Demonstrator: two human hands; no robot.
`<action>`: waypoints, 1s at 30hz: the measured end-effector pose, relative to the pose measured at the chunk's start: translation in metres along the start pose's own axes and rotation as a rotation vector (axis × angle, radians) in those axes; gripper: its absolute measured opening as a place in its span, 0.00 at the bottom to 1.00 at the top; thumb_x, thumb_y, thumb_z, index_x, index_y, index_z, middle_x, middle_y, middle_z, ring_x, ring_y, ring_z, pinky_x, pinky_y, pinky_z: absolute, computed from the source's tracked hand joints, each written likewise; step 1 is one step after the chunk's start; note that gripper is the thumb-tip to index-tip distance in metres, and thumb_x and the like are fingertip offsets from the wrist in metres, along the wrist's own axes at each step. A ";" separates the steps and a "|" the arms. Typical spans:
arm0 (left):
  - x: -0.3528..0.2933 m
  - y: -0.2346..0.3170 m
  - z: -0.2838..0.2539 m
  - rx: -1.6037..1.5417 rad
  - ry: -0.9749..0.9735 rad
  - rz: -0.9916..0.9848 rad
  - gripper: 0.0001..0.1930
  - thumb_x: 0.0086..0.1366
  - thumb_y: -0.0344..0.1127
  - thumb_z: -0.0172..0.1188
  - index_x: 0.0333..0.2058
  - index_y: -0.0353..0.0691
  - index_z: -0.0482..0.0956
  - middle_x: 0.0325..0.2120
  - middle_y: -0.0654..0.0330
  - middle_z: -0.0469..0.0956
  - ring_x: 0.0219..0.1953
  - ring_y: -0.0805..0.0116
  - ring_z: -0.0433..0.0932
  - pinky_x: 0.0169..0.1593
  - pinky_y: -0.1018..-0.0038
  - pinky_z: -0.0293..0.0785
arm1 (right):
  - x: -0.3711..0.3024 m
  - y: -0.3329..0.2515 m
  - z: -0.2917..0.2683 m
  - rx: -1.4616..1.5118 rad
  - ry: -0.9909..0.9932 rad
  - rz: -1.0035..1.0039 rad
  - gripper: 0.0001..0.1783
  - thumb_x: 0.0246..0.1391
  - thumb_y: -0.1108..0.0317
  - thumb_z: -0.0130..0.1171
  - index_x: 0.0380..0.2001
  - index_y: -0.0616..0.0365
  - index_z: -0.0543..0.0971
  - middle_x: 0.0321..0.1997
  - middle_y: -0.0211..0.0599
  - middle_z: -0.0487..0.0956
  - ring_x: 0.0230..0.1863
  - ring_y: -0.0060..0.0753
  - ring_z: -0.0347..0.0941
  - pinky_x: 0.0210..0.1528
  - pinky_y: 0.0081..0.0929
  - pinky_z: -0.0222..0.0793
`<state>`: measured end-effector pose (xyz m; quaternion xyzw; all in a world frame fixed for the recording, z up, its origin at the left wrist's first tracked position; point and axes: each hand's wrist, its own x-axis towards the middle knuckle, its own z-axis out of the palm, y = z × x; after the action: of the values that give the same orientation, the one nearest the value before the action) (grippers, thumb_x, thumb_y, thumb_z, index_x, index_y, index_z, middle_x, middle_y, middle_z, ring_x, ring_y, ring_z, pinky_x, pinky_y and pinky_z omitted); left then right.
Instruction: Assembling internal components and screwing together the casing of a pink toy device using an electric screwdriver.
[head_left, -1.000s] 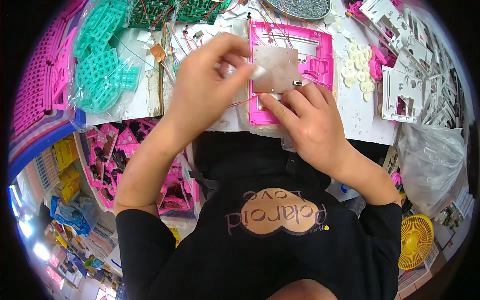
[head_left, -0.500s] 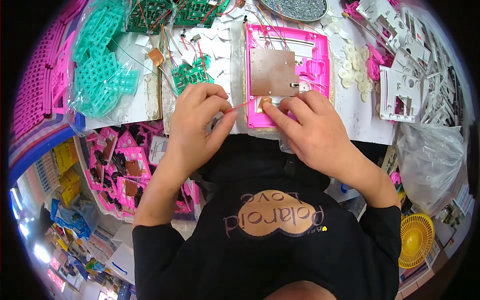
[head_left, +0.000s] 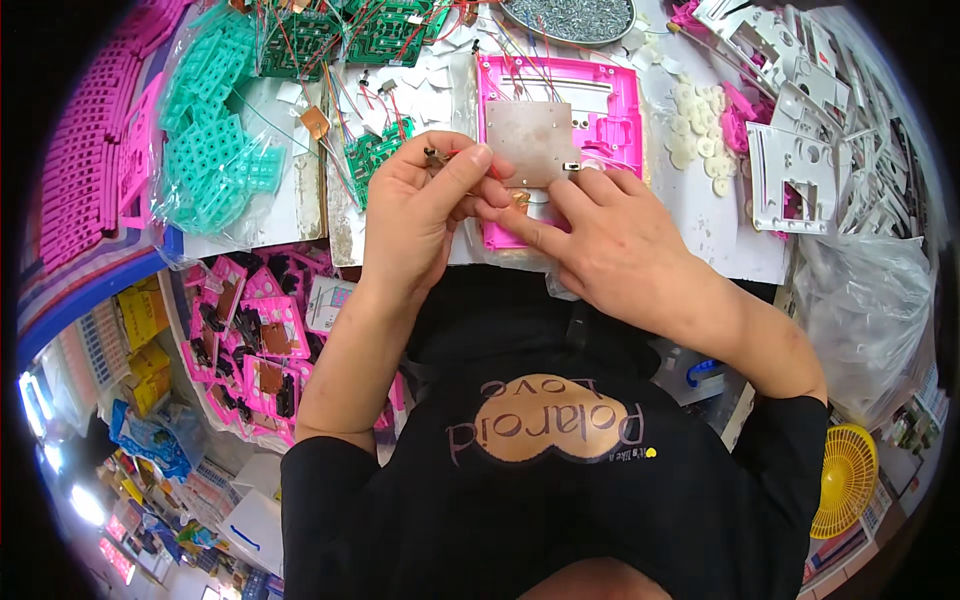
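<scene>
A pink plastic housing (head_left: 628, 110) lies in front of me, with a brown circuit board (head_left: 530, 135) inside it and a small slide switch (head_left: 571, 166) at the board's lower right corner. My right hand (head_left: 610, 225) rests over the housing's near part, index finger stretched out onto a small copper-coloured piece (head_left: 521, 199) below the board. My left hand (head_left: 425, 205) is closed in a pinch beside it, its fingertips close to that index finger. Between its thumb and fingers are a red wire (head_left: 492, 168) and a small dark part (head_left: 433, 155), partly hidden.
Green circuit boards (head_left: 380, 150) with wires lie behind my left hand. Teal keypads (head_left: 215, 160) fill a bag at the left. A tray of screws (head_left: 575, 20), pale discs (head_left: 700, 135) and white plastic frames (head_left: 795, 180) lie around the right. Below left, a bin holds pink housings (head_left: 275, 325).
My left hand has moved right, close to my right hand, and the wire no longer stretches taut between them. The small dark part now shows above its thumb. The whole view has shifted slightly.
</scene>
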<state>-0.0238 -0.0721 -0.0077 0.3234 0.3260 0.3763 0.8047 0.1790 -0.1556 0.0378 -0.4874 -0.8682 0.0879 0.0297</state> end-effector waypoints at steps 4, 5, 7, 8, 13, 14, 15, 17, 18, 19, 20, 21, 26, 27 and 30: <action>0.001 -0.001 -0.007 -0.114 0.025 -0.047 0.05 0.72 0.30 0.61 0.40 0.34 0.79 0.36 0.53 0.85 0.31 0.73 0.83 0.35 0.79 0.81 | 0.001 0.000 -0.001 0.001 0.027 -0.031 0.35 0.45 0.62 0.69 0.60 0.49 0.77 0.41 0.34 0.75 0.46 0.36 0.74 0.49 0.34 0.69; 0.001 -0.002 -0.007 -0.146 0.034 -0.048 0.05 0.72 0.31 0.61 0.40 0.34 0.80 0.36 0.53 0.85 0.31 0.73 0.83 0.35 0.79 0.81 | 0.000 0.004 -0.002 0.068 0.026 -0.037 0.34 0.45 0.63 0.69 0.60 0.50 0.78 0.40 0.34 0.76 0.45 0.37 0.74 0.49 0.34 0.69; 0.000 -0.005 -0.008 -0.199 0.036 -0.051 0.06 0.73 0.31 0.61 0.41 0.34 0.80 0.35 0.54 0.85 0.30 0.74 0.82 0.34 0.79 0.79 | -0.002 0.013 0.000 0.206 0.021 -0.054 0.33 0.45 0.64 0.68 0.59 0.53 0.78 0.40 0.35 0.76 0.45 0.38 0.74 0.49 0.35 0.70; -0.001 -0.008 -0.008 -0.221 0.030 -0.055 0.06 0.73 0.32 0.61 0.41 0.34 0.80 0.35 0.54 0.85 0.30 0.75 0.82 0.33 0.79 0.79 | -0.002 0.012 0.001 0.196 0.051 -0.032 0.33 0.44 0.65 0.68 0.58 0.54 0.78 0.40 0.35 0.76 0.45 0.39 0.74 0.48 0.35 0.70; -0.001 -0.010 0.000 -0.078 0.033 0.061 0.05 0.72 0.30 0.61 0.39 0.34 0.80 0.32 0.58 0.84 0.27 0.77 0.78 0.31 0.80 0.74 | -0.003 -0.006 0.009 0.089 0.134 0.054 0.29 0.45 0.65 0.67 0.55 0.57 0.79 0.40 0.37 0.76 0.45 0.42 0.74 0.48 0.37 0.72; 0.000 -0.010 0.003 0.034 0.045 0.118 0.05 0.72 0.30 0.62 0.39 0.33 0.81 0.32 0.59 0.83 0.26 0.77 0.77 0.31 0.80 0.74 | -0.003 -0.004 0.009 0.087 0.129 0.039 0.29 0.46 0.65 0.66 0.55 0.57 0.80 0.40 0.37 0.76 0.44 0.42 0.74 0.48 0.38 0.72; 0.000 -0.009 0.006 0.146 0.057 0.174 0.05 0.71 0.30 0.62 0.38 0.33 0.81 0.31 0.60 0.83 0.26 0.77 0.76 0.31 0.80 0.73 | -0.005 0.000 0.010 0.084 0.124 0.024 0.28 0.47 0.65 0.66 0.55 0.57 0.80 0.39 0.38 0.76 0.43 0.42 0.75 0.47 0.38 0.73; -0.004 -0.005 0.012 0.470 0.058 0.305 0.05 0.69 0.29 0.64 0.37 0.33 0.82 0.29 0.61 0.83 0.25 0.77 0.76 0.30 0.80 0.72 | -0.007 0.011 0.007 0.177 0.102 -0.017 0.26 0.48 0.66 0.65 0.53 0.56 0.80 0.38 0.39 0.77 0.42 0.42 0.75 0.46 0.39 0.74; -0.006 -0.002 0.015 0.632 0.057 0.370 0.04 0.68 0.29 0.65 0.37 0.33 0.82 0.29 0.62 0.82 0.24 0.77 0.75 0.30 0.79 0.71 | -0.009 0.019 -0.001 0.269 0.084 -0.039 0.24 0.50 0.66 0.65 0.52 0.56 0.81 0.38 0.40 0.77 0.41 0.42 0.76 0.45 0.39 0.74; -0.006 0.001 0.016 0.741 -0.016 0.425 0.04 0.67 0.29 0.66 0.37 0.34 0.83 0.28 0.62 0.82 0.24 0.76 0.75 0.30 0.79 0.71 | -0.009 0.026 -0.007 0.360 0.067 -0.060 0.21 0.51 0.67 0.65 0.51 0.56 0.82 0.38 0.41 0.77 0.41 0.42 0.76 0.44 0.39 0.74; -0.006 0.004 0.016 0.847 -0.084 0.479 0.04 0.66 0.28 0.66 0.37 0.35 0.83 0.28 0.61 0.82 0.24 0.75 0.76 0.29 0.79 0.70 | -0.006 0.030 -0.014 0.439 0.196 0.021 0.19 0.52 0.68 0.65 0.48 0.57 0.83 0.37 0.41 0.78 0.39 0.43 0.77 0.42 0.37 0.75; -0.006 0.009 0.017 0.953 -0.152 0.533 0.04 0.65 0.28 0.67 0.37 0.35 0.84 0.27 0.61 0.81 0.24 0.74 0.76 0.29 0.78 0.70 | -0.003 0.033 -0.022 0.517 0.325 0.103 0.16 0.53 0.69 0.66 0.46 0.58 0.83 0.36 0.42 0.79 0.38 0.43 0.78 0.41 0.36 0.76; 0.000 0.018 0.026 1.111 -0.341 0.559 0.04 0.63 0.23 0.65 0.37 0.34 0.82 0.30 0.57 0.80 0.29 0.70 0.80 0.34 0.76 0.74 | -0.006 0.036 -0.017 0.794 0.333 0.211 0.08 0.60 0.78 0.62 0.42 0.64 0.83 0.35 0.34 0.84 0.34 0.22 0.82 0.34 0.18 0.76; -0.001 0.018 0.026 1.081 -0.302 0.541 0.05 0.62 0.23 0.66 0.37 0.35 0.81 0.31 0.56 0.80 0.30 0.68 0.80 0.34 0.75 0.74 | -0.007 0.035 -0.014 0.849 0.339 0.257 0.08 0.60 0.77 0.62 0.42 0.64 0.83 0.35 0.34 0.84 0.34 0.23 0.82 0.34 0.18 0.76; -0.004 0.018 0.018 1.231 -0.259 0.766 0.09 0.58 0.27 0.70 0.38 0.39 0.82 0.34 0.57 0.79 0.33 0.61 0.79 0.36 0.69 0.73 | -0.013 0.033 -0.012 0.985 0.333 0.393 0.08 0.59 0.77 0.63 0.42 0.64 0.83 0.34 0.35 0.84 0.34 0.23 0.81 0.34 0.19 0.75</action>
<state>-0.0195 -0.0711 0.0175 0.8495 0.2449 0.3388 0.3219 0.2150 -0.1485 0.0444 -0.5762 -0.6008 0.4091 0.3738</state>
